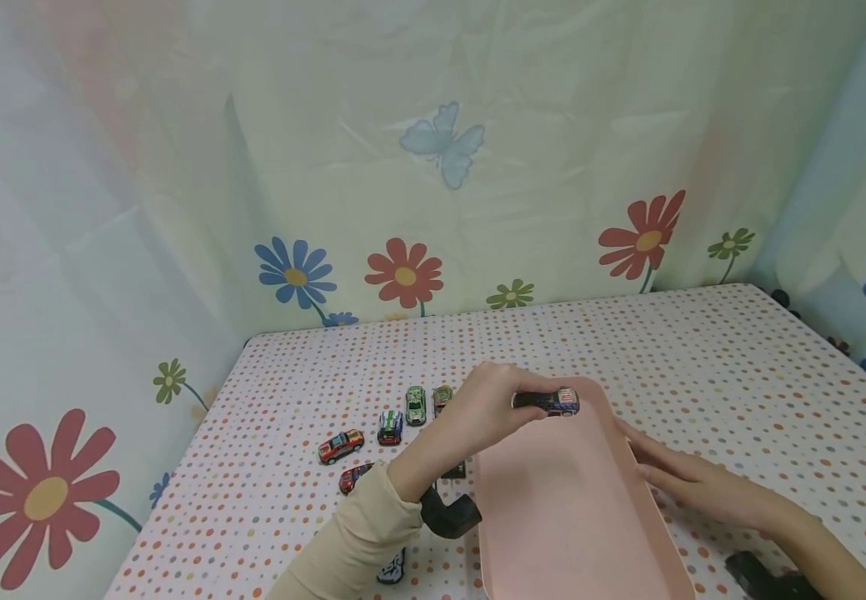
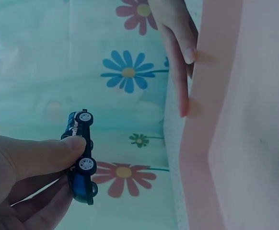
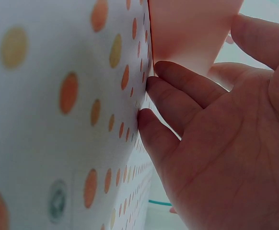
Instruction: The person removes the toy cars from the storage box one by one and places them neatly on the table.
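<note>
A dark toy pickup truck (image 1: 563, 402) with white spoked wheels is pinched between the thumb and fingers of my left hand (image 1: 488, 404). It hangs over the far end of a pink tray (image 1: 563, 508), above the rim in the head view. In the left wrist view the toy's side faces the camera, its blue end (image 2: 81, 189) pointing down. My right hand (image 1: 710, 483) lies along the tray's right side, fingers extended, with fingertips right at the outer wall. The right wrist view shows its palm and lightly bent fingers near the dotted cloth.
Left of the tray several toy cars stand on the dotted tablecloth (image 1: 275, 417), among them a green car (image 1: 415, 406), a red-and-yellow one (image 1: 341, 447) and a blue-and-green one (image 1: 390, 427). A white-patterned car (image 1: 391, 568) is partly hidden near my left sleeve. A flowered curtain (image 1: 553, 167) hangs behind.
</note>
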Demonstrator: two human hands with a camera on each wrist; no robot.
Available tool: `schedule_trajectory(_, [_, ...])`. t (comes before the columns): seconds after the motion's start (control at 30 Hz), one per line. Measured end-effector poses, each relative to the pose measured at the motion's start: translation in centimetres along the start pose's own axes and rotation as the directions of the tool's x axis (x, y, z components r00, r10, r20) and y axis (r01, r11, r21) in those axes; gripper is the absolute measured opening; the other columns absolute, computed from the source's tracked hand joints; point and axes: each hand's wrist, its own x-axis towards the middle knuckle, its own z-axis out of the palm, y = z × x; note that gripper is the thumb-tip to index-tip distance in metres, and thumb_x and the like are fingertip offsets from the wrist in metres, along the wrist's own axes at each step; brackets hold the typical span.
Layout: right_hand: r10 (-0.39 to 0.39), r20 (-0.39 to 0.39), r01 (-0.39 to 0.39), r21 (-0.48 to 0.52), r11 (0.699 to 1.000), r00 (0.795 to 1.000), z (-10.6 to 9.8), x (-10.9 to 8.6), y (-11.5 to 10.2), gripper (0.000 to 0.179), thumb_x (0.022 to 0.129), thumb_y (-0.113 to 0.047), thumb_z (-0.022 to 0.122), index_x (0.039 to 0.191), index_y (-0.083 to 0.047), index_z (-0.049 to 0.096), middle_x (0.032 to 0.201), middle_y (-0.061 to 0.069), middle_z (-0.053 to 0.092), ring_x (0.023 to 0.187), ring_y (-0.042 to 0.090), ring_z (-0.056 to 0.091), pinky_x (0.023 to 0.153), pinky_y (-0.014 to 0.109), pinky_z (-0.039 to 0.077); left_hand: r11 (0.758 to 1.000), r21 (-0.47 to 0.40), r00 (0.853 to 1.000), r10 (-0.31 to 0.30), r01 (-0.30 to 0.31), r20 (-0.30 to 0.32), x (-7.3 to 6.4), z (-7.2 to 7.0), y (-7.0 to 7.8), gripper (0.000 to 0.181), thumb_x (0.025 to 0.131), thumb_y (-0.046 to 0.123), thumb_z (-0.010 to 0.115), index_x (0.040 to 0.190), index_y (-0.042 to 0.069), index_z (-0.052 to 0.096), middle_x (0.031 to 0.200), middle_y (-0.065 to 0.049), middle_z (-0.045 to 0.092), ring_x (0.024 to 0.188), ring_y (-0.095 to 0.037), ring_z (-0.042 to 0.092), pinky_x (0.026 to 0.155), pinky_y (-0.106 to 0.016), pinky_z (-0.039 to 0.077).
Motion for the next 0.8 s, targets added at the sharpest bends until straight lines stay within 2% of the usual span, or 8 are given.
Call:
schedule_trajectory(0.2, [0.003,-0.003,-0.003,-0.004,1.0,1.0,0.1,0.0,0.0,0.06,0.103,-0.025,0.038,0.15,-0.006,0.006,0.149,0.028,0.006,0.131,0.052,0.008,0.09,0.071,0.024,1.0,0.009,1.0,0.029,-0.029,-0.01,-0.5,-0.4,0.4,0.033,0.081,0.011,0.074,0.114,0.014,0.07,0.102,0.006,0.068,0.075,0.008,0.055,0.059,-0.011,0.04])
schedule_trajectory(0.37, [0.011,-0.02,-0.011,-0.014,1.0,1.0,0.1,0.1,0.1,0.061,0.102,-0.027,0.039,0.15,-0.005,0.007,0.149,0.029,0.007,0.131,0.052,0.009,0.091,0.07,0.024,0.998,0.013,0.998,0.054,-0.054,-0.017,-1.2,-0.8,0.5,0.034,0.082,0.012,0.074,0.115,0.013,0.069,0.105,0.006,0.067,0.08,0.007,0.056,0.061,-0.011,0.04])
schedule_trajectory(0.6, [0.009,-0.014,-0.009,0.003,1.0,1.0,0.1,0.1,0.2,0.061,0.102,-0.026,0.039,0.15,-0.005,0.008,0.149,0.028,0.008,0.131,0.05,0.008,0.092,0.07,0.022,0.998,0.012,0.998,0.054,-0.054,-0.029,-2.7,-2.7,0.3,0.036,0.081,0.01,0.074,0.116,0.015,0.069,0.106,0.005,0.067,0.083,0.003,0.056,0.06,-0.014,0.039])
schedule_trajectory(0.63, [0.007,-0.014,-0.007,-0.005,1.0,1.0,0.1,0.1,0.2,0.06,0.102,-0.027,0.039,0.15,-0.006,0.008,0.15,0.027,0.009,0.132,0.047,0.009,0.094,0.066,0.026,0.999,0.002,0.998,0.052,-0.052,-0.03,-3.0,-3.1,0.3,0.036,0.081,0.009,0.074,0.116,0.014,0.069,0.106,0.004,0.067,0.084,0.002,0.056,0.061,-0.014,0.04])
schedule_trajectory(0.67, [0.001,-0.013,-0.001,-0.011,1.0,1.0,0.0,0.1,0.3,0.06,0.102,-0.026,0.039,0.151,-0.007,0.009,0.15,0.026,0.01,0.135,0.037,0.012,0.097,0.06,0.029,0.999,-0.007,0.998,0.048,-0.048,-0.03,-3.2,-3.5,0.2,0.036,0.081,0.008,0.074,0.116,0.013,0.069,0.106,0.004,0.067,0.087,0.001,0.057,0.063,-0.014,0.041])
schedule_trajectory(0.73, [-0.024,-0.007,0.023,-0.01,1.0,1.0,0.0,0.0,0.4,0.059,0.103,-0.025,0.038,0.151,-0.008,0.01,0.15,0.025,0.01,0.135,0.014,0.016,0.098,0.043,0.036,0.999,-0.025,0.999,0.039,-0.04,-0.036,-3.9,-4.3,-0.1,0.036,0.08,0.007,0.074,0.115,0.011,0.069,0.108,0.003,0.066,0.094,-0.001,0.059,0.068,-0.015,0.044])
schedule_trajectory(0.8, [-0.053,0.0,0.053,-0.006,0.999,0.999,-0.1,-0.1,0.6,0.058,0.103,-0.024,0.038,0.151,-0.009,0.01,0.15,0.025,0.01,0.127,-0.007,0.016,0.093,0.027,0.038,0.999,-0.04,0.999,0.025,-0.026,-0.045,-4.7,-5.0,-0.6,0.035,0.08,0.005,0.074,0.114,0.01,0.069,0.108,0.001,0.067,0.098,-0.003,0.059,0.073,-0.017,0.046])
